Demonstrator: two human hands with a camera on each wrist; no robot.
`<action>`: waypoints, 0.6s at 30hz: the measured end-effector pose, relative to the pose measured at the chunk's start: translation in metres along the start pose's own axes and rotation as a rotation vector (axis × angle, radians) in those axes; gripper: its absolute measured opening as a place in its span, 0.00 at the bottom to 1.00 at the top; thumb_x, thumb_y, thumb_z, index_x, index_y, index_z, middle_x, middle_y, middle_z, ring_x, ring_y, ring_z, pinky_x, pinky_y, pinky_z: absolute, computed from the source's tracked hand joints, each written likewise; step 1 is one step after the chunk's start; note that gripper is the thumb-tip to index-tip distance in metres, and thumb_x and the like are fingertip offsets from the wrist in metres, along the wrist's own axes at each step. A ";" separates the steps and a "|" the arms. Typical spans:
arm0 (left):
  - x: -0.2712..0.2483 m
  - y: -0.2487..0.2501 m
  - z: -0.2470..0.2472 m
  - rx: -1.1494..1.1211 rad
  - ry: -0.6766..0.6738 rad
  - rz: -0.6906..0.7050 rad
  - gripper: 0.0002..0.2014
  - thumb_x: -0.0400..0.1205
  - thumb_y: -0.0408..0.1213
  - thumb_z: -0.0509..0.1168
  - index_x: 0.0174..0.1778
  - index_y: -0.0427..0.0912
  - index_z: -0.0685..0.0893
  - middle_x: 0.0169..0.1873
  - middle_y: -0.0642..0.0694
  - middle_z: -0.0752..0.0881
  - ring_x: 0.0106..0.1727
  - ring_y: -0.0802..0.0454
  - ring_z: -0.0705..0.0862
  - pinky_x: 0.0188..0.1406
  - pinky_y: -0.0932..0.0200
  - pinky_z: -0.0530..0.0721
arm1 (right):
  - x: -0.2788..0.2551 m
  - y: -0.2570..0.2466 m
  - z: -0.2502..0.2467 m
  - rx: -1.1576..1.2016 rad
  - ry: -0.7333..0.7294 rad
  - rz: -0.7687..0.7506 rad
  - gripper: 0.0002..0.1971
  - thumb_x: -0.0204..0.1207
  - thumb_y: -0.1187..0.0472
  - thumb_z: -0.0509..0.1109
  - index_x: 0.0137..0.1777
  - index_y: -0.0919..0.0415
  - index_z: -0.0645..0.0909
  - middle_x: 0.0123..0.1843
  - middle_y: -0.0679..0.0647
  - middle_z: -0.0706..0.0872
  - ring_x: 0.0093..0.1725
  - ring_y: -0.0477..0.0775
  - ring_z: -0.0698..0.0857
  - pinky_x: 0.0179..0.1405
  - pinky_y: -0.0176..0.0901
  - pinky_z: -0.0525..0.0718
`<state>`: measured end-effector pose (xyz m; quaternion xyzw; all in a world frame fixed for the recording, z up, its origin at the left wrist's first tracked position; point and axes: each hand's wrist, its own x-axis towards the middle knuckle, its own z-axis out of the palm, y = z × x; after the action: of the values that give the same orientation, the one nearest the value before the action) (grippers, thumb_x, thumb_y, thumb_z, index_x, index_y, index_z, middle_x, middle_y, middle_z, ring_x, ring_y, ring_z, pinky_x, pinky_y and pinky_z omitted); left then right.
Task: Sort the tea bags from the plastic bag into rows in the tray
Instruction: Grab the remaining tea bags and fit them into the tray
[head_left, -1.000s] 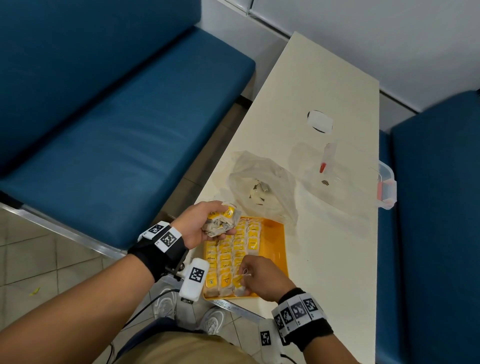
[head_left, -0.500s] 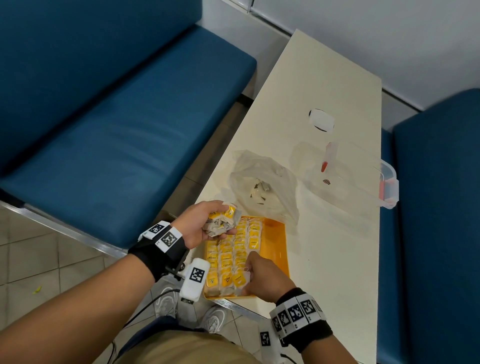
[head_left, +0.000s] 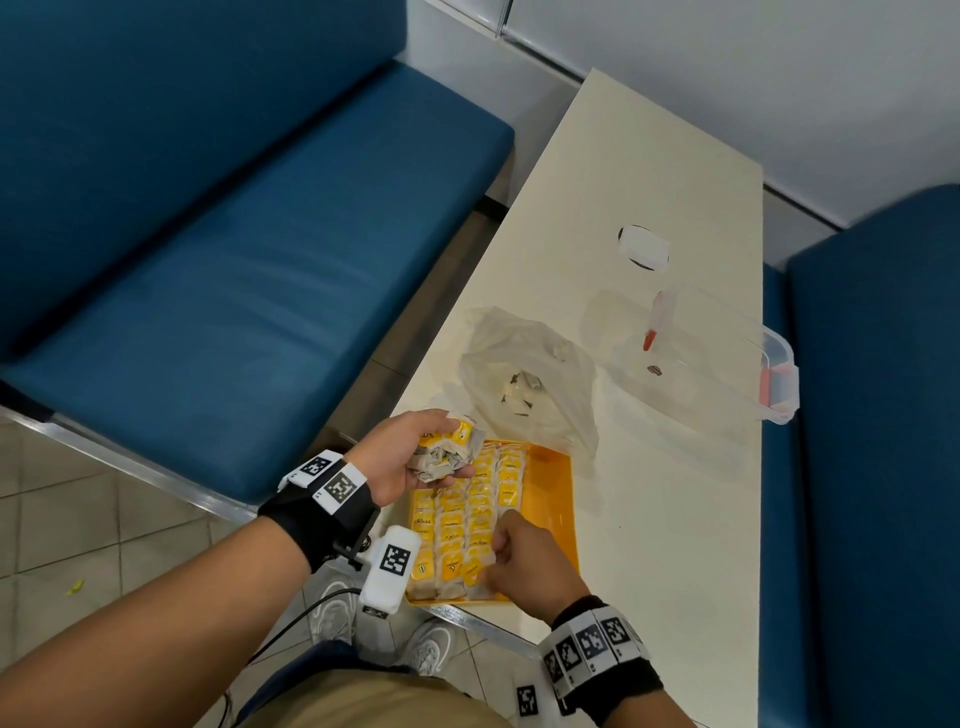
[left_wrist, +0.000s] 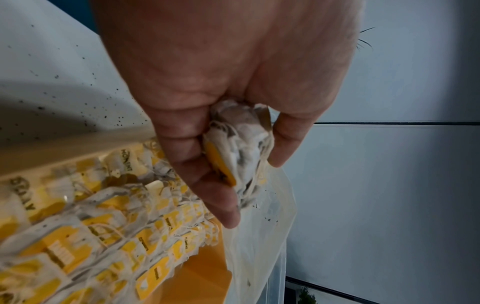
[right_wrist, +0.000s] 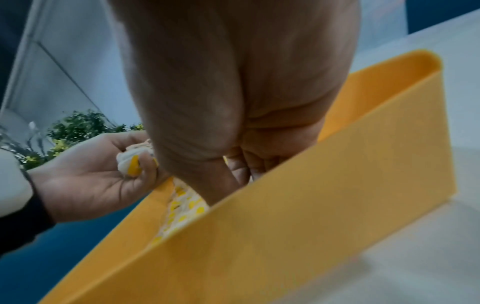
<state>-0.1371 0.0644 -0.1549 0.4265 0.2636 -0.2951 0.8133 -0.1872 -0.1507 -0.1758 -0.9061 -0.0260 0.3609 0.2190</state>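
An orange tray (head_left: 556, 499) sits at the table's near edge, holding several rows of tea bags (head_left: 467, 499) with yellow tags. My left hand (head_left: 460, 447) hovers over the tray's far left corner and grips a crumpled bunch of tea bags (head_left: 436, 460); the left wrist view shows the bunch (left_wrist: 241, 139) held between thumb and fingers. My right hand (head_left: 491, 558) is down in the tray's near end, its fingers curled and pinching a tea bag in the rows. The tray wall (right_wrist: 311, 216) hides its fingertips in the right wrist view. The plastic bag (head_left: 530, 384) lies just beyond the tray, some tea bags inside.
A clear plastic container (head_left: 727, 353) with red clips stands at the table's right side, beyond the bag. A white round object (head_left: 644, 247) lies farther back. Blue benches (head_left: 234, 286) flank the narrow table on both sides.
My right hand has shifted slightly forward along the near rows of the tray. The left hand has kept its bunch in the same place.
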 end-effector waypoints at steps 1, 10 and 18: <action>0.000 0.000 0.000 0.003 -0.002 0.001 0.11 0.86 0.35 0.66 0.63 0.39 0.84 0.56 0.30 0.91 0.47 0.35 0.92 0.32 0.56 0.88 | 0.000 0.000 0.001 0.002 0.014 -0.001 0.16 0.68 0.64 0.77 0.42 0.52 0.70 0.37 0.48 0.80 0.34 0.49 0.78 0.40 0.54 0.84; -0.002 0.003 -0.001 -0.012 -0.046 -0.032 0.20 0.85 0.53 0.66 0.57 0.37 0.87 0.58 0.29 0.90 0.50 0.33 0.91 0.35 0.54 0.88 | -0.002 -0.021 -0.036 0.014 0.235 -0.123 0.09 0.75 0.57 0.77 0.46 0.52 0.77 0.43 0.46 0.85 0.40 0.42 0.82 0.37 0.29 0.77; -0.005 0.001 0.007 0.064 -0.135 -0.092 0.23 0.87 0.49 0.65 0.66 0.33 0.85 0.56 0.29 0.90 0.49 0.33 0.91 0.36 0.53 0.89 | 0.019 -0.066 -0.084 0.090 0.284 -0.389 0.26 0.74 0.60 0.77 0.71 0.42 0.79 0.61 0.45 0.76 0.51 0.43 0.81 0.52 0.29 0.77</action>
<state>-0.1386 0.0601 -0.1481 0.4189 0.2179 -0.3686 0.8008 -0.1094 -0.1190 -0.1065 -0.9151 -0.1531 0.1817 0.3259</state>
